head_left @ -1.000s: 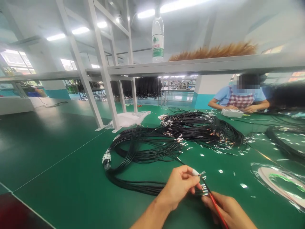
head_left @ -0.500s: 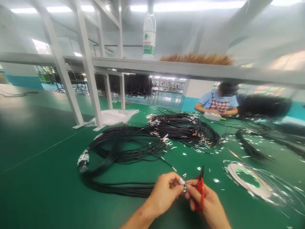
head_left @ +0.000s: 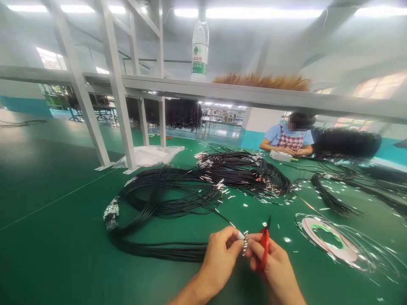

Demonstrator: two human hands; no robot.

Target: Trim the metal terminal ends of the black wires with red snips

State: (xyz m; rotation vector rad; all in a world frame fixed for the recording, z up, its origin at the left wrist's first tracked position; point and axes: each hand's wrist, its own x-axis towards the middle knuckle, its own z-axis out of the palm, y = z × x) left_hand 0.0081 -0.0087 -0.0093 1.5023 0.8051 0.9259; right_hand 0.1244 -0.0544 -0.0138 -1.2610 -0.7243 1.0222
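Observation:
My left hand (head_left: 219, 252) is closed in a pinch on the ends of a bundle of black wires (head_left: 165, 250), where small metal terminals (head_left: 244, 245) show by a white-taped fingertip. My right hand (head_left: 275, 264) meets it, fingers closed around red-handled scissors (head_left: 264, 243) whose tip points up and away. The fingertips of both hands touch at the terminals. The wire bundle loops leftward over the green table (head_left: 63, 237) to a cluster of connectors (head_left: 110, 212).
Several coils of black wire (head_left: 241, 171) lie mid-table with silvery scraps strewn around. A tape roll (head_left: 329, 237) sits at right. A white rack post (head_left: 119, 93) and plastic bag (head_left: 152, 154) stand at left; a bottle (head_left: 199, 44) on the shelf. Another person (head_left: 291, 137) works across the table.
My right hand came up from below to meet the left at the wire ends, and the scissors now point upward. The view swung to the right.

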